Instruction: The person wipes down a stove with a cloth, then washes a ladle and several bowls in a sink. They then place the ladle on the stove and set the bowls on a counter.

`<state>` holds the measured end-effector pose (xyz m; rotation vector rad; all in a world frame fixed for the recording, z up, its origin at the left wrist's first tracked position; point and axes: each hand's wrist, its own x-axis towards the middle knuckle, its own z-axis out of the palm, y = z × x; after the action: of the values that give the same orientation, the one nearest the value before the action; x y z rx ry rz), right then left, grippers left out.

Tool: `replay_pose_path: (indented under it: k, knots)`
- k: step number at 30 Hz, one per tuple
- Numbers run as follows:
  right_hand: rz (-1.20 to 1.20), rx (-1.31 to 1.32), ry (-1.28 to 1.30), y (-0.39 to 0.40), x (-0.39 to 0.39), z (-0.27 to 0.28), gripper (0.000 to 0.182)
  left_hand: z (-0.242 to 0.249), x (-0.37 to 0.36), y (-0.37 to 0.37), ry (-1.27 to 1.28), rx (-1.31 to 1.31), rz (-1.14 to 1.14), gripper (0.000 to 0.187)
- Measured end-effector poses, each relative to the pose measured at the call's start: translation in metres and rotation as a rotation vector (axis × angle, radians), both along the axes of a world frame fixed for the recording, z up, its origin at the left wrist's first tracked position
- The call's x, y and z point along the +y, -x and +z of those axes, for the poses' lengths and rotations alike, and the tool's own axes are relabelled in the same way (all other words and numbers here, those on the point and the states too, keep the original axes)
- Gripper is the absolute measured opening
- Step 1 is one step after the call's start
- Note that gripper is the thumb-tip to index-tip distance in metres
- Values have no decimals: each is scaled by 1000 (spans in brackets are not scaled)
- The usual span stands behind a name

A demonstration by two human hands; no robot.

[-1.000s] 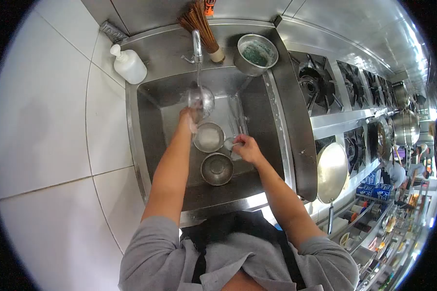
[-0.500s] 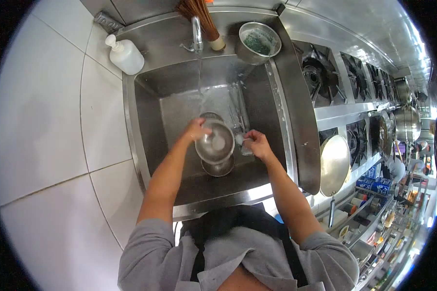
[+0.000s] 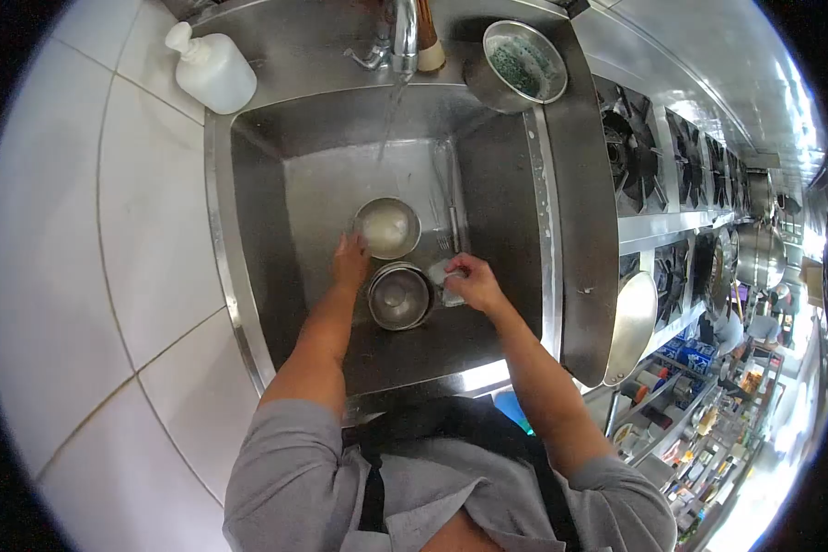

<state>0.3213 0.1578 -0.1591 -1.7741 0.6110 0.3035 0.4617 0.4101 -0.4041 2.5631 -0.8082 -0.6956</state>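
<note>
Inside the steel sink (image 3: 248, 239), a round metal bowl (image 3: 387, 228) with cloudy liquid in it stands on the sink floor. My left hand (image 3: 350, 262) is at its left rim, fingers stretched and slightly blurred. Closer to me is a stack of metal bowls (image 3: 400, 296), one nested in another. To the right of the stack, my right hand (image 3: 472, 281) pinches a small whitish piece (image 3: 440, 272), whose kind is not clear. A pale flat item (image 3: 452, 297) lies just below those fingers. Forks and other long cutlery (image 3: 453, 216) rest along the sink's right side.
Water runs from the faucet (image 3: 405, 41) at the back. A white pump bottle (image 3: 216, 74) stands at the back left, and a metal pot with a green scourer (image 3: 523, 66) at the back right. Gas burners (image 3: 630, 147) and a large pan (image 3: 633, 322) are on the right.
The bowl that my left hand held now sits in the near stack. My left hand has moved to the far bowl's left rim. My right hand stays by the whitish piece.
</note>
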Motion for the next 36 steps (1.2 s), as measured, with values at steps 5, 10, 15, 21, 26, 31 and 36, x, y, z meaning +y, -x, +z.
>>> replay_pose_path:
  k: [5, 10, 15, 21, 26, 31, 36]
  knots:
    - [5, 47, -22, 7, 14, 2, 22, 76, -44, -55, -481, -578, -351, 48]
    - [2, 112, 57, 11, 17, 2, 23, 121, -71, -95, -481, -506, -259, 34]
    - [-11, 69, 28, 4, 18, 17, 21, 145, -110, -140, 97, 164, 0, 36]
    - [-360, -119, -29, -61, 7, 43, 26, 267, -121, -179, 461, 553, 435, 45]
    - [-210, -720, 642, -142, 39, 98, 36, 358, -111, -130, 973, 888, 910, 58]
    - [-255, -197, 300, -184, 24, 137, 38, 377, -79, -81, 785, 517, 659, 55]
    - [-348, -727, 818, -157, 75, 71, 45, 360, -65, -97, 1522, 828, 1208, 45]
